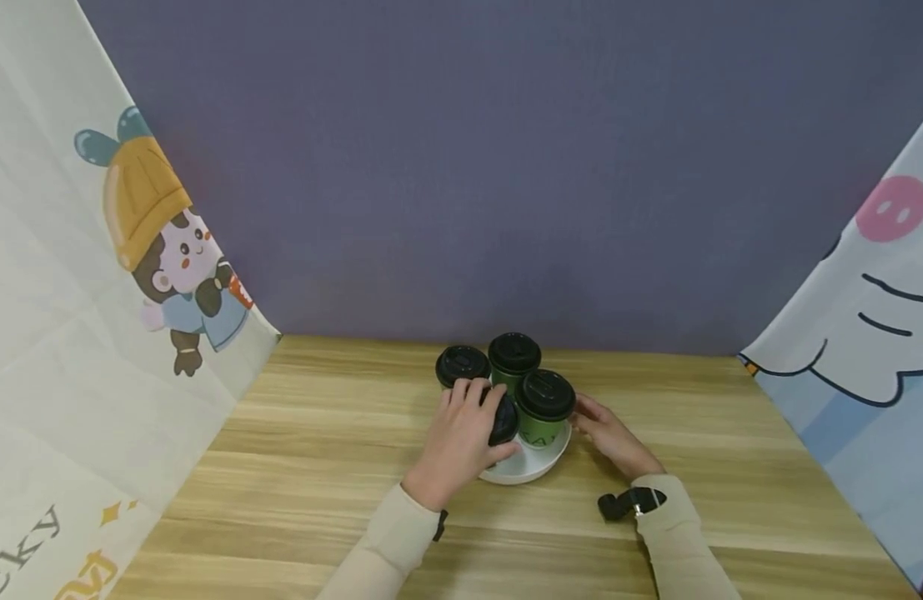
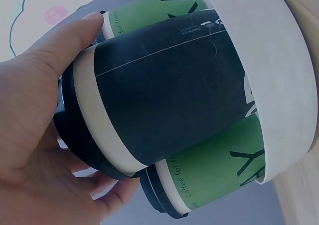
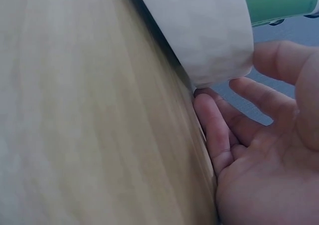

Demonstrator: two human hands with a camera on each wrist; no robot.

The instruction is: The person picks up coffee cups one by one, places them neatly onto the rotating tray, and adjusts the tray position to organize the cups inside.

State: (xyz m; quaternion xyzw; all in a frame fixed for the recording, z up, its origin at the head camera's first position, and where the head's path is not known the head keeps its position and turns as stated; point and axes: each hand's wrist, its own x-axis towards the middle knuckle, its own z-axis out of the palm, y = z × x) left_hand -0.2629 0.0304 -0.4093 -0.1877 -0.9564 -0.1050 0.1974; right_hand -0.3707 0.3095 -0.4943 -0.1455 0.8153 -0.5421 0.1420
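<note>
Near the back of the table, a round white dish (image 1: 517, 473) with a low wall bears several lidded paper coffee cups. A green coffee cup (image 1: 542, 429) stands at its right, with a black lid and dark lettering. My left hand (image 1: 461, 433) grips the black coffee cup (image 2: 164, 88) at the front left by its lid, thumb on one side and fingers on the other. Its base is hidden behind the dish's wall. With thumb and fingers at the dish's right edge, my right hand (image 3: 269, 130) holds the wall, its lower fingers close to the tabletop.
Two more lidded cups stand behind, a left one (image 1: 462, 365) and a back one (image 1: 514, 354). A dark panel (image 1: 506, 167) rises along the table's (image 1: 318, 442) back edge. Printed cloths hang at left (image 1: 48, 250) and right (image 1: 881, 333).
</note>
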